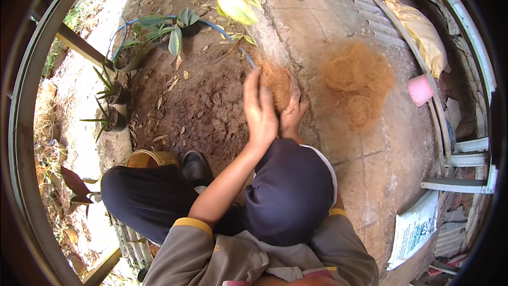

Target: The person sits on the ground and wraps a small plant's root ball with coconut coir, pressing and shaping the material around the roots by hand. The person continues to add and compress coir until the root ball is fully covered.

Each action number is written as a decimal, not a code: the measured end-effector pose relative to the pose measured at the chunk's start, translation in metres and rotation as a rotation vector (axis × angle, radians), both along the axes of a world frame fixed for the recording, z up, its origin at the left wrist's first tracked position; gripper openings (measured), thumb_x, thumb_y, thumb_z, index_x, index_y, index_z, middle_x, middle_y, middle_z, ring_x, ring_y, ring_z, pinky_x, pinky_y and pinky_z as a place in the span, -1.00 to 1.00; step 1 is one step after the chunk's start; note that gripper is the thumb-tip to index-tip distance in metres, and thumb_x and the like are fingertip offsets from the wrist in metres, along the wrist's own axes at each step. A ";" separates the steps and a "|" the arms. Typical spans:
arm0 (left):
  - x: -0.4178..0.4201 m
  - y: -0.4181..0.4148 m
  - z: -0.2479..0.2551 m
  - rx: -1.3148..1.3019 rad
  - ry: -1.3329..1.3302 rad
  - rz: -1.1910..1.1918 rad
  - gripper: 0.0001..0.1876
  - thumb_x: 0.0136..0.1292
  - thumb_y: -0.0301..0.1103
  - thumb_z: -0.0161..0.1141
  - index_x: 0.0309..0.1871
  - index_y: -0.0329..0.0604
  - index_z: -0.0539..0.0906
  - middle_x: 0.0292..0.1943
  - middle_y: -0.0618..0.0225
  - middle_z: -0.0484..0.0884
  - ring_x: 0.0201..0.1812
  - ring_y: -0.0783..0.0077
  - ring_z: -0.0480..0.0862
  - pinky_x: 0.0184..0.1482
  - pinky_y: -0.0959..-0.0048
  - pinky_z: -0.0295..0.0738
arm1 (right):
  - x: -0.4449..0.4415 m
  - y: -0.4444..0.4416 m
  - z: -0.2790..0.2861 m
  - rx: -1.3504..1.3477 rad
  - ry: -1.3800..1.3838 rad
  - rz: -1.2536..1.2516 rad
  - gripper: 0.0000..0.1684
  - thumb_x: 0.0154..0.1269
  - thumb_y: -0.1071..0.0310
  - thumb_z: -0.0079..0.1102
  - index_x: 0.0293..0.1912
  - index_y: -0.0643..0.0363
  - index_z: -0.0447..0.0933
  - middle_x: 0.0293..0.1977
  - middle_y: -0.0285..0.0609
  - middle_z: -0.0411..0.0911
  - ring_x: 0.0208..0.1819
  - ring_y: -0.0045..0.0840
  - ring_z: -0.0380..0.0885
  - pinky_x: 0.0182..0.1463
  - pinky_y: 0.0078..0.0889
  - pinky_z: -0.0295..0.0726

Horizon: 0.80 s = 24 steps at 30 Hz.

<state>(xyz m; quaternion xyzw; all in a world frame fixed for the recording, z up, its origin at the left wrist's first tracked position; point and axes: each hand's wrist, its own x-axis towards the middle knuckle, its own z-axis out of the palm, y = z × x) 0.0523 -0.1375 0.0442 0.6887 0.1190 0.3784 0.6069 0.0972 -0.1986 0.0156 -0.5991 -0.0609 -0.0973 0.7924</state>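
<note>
My left hand (258,107) and my right hand (293,105) are cupped around a ball of coconut fibre (277,85), one on each side. From the far end of the ball rises a plant with yellow-green leaves (238,7), blurred in part. Some dark soil shows on my right hand's fingers. To the right, on the concrete floor (373,159), lies a loose heap of brown coconut fibre (355,81). Loose damp soil (198,107) covers the ground left of my hands. Whatever is inside the ball is hidden by fibre.
Potted plants (129,53) line the left, with a blue hose (216,28) running behind them. A yellowish bucket (152,159) stands by my left shoe (197,167). A pink cup (420,90), a yellowish sack (420,31) and a white printed bag (414,230) lie at the right.
</note>
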 end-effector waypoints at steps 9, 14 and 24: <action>0.007 0.012 -0.005 -0.511 -0.068 -0.288 -0.54 0.37 -0.26 0.18 0.19 -0.44 0.47 0.06 0.13 0.59 0.04 0.43 0.56 0.14 0.44 0.43 | -0.008 -0.001 0.018 0.462 0.239 0.385 -0.51 0.51 0.14 -0.19 0.11 0.38 0.46 0.00 -0.09 0.55 0.01 -0.51 0.53 0.14 -0.43 0.46; 0.014 0.012 -0.014 -0.767 -0.130 -0.169 -0.55 0.46 -0.06 0.00 0.09 -0.35 0.49 -0.05 0.19 0.59 -0.05 0.38 0.62 -0.03 0.38 0.57 | 0.002 0.006 0.010 0.307 0.246 0.403 -0.43 0.53 0.05 -0.23 0.20 0.35 0.38 0.13 -0.09 0.44 0.16 -0.48 0.42 0.26 -0.43 0.34; 0.010 0.019 -0.005 -0.332 -0.105 -0.126 -0.51 0.46 -0.09 -0.05 0.20 -0.36 0.43 0.06 0.02 0.55 0.12 0.20 0.55 0.21 0.35 0.39 | 0.005 0.019 0.013 0.480 0.269 0.274 -0.50 0.52 0.12 -0.26 0.14 0.30 0.43 0.05 -0.07 0.54 0.06 -0.37 0.56 0.17 -0.36 0.51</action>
